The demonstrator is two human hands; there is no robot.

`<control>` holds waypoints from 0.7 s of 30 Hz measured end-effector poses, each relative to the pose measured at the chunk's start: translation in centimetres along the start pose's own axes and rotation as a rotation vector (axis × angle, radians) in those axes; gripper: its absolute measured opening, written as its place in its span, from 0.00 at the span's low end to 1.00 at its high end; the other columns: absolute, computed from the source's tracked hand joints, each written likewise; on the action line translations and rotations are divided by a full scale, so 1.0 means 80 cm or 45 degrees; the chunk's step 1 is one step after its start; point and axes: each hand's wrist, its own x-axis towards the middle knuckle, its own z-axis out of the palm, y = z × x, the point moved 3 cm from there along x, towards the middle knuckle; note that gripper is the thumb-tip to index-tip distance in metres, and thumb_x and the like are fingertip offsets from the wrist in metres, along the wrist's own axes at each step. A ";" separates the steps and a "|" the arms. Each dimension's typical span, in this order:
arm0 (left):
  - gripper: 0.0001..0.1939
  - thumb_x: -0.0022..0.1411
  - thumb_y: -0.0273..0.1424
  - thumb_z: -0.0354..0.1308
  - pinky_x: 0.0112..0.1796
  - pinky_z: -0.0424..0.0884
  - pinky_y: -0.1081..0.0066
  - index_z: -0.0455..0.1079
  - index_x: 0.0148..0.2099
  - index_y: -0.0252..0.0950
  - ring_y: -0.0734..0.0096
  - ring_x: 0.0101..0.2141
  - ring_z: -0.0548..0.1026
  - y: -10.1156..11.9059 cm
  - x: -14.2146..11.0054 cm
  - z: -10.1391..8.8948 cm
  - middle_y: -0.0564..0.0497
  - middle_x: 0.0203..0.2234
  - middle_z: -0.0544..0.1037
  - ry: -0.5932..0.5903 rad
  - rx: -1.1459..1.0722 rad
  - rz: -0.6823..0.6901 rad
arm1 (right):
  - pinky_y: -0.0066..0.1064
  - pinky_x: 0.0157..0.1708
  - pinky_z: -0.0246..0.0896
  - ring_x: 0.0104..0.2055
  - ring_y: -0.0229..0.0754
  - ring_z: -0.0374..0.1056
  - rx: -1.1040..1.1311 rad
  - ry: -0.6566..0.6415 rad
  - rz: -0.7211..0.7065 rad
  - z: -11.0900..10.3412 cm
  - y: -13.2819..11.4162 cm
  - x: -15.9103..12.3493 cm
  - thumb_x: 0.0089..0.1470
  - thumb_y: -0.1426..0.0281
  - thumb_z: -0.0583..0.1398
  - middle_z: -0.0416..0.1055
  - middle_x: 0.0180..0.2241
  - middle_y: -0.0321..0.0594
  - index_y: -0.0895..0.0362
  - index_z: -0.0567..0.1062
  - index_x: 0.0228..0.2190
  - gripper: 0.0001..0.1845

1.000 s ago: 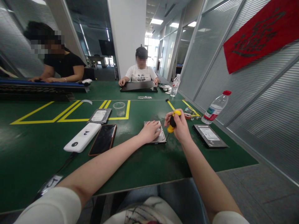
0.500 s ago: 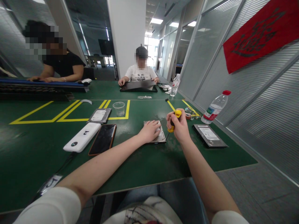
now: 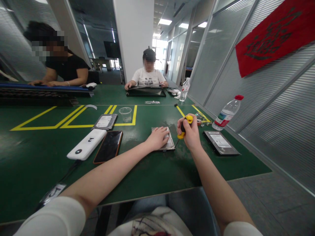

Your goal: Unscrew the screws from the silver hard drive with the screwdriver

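Note:
My left hand (image 3: 157,138) lies flat across a hard drive (image 3: 169,144), fingers stretched out, covering most of its top. The silver drive rests on the green table, its right edge showing. In my right hand (image 3: 192,136) is a yellow and black screwdriver (image 3: 181,135), gripped by its handle and tilted. Its thin shaft points down and left, with the tip at the drive's lower right corner; whether it sits in a screw is too small to tell. A second hard drive (image 3: 220,143) lies label up to the right of my right hand.
Left of my hands are a phone (image 3: 108,147), a white power bank (image 3: 86,144) with a cable, another hard drive (image 3: 105,121) and a clear plastic cup (image 3: 125,114). A water bottle (image 3: 227,113) stands at right. Two people (image 3: 147,76) work across the table (image 3: 147,177).
My right hand has shifted slightly right and turned on the screwdriver handle; its tip stays at the drive's corner. My left hand has not moved. The person opposite has tilted a dark panel.

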 end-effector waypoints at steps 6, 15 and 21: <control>0.22 0.70 0.34 0.48 0.62 0.53 0.50 0.63 0.63 0.35 0.52 0.64 0.58 -0.001 0.000 0.000 0.42 0.64 0.61 -0.011 -0.011 -0.007 | 0.27 0.24 0.63 0.25 0.34 0.66 -0.035 0.000 0.052 0.000 0.001 0.000 0.57 0.50 0.54 0.67 0.27 0.32 0.52 0.66 0.36 0.19; 0.21 0.69 0.33 0.48 0.62 0.52 0.50 0.63 0.62 0.34 0.54 0.64 0.58 0.001 0.001 -0.001 0.41 0.63 0.63 -0.017 -0.020 -0.006 | 0.23 0.17 0.52 0.16 0.28 0.56 -0.025 0.001 0.022 0.006 -0.006 -0.004 0.54 0.57 0.62 0.64 0.24 0.25 0.48 0.59 0.35 0.17; 0.21 0.69 0.33 0.47 0.62 0.53 0.50 0.63 0.62 0.36 0.55 0.64 0.59 -0.001 0.001 0.000 0.41 0.63 0.63 -0.006 -0.019 0.012 | 0.28 0.22 0.61 0.24 0.35 0.65 -0.087 0.004 0.027 0.003 -0.003 -0.003 0.56 0.46 0.53 0.68 0.26 0.32 0.50 0.64 0.38 0.21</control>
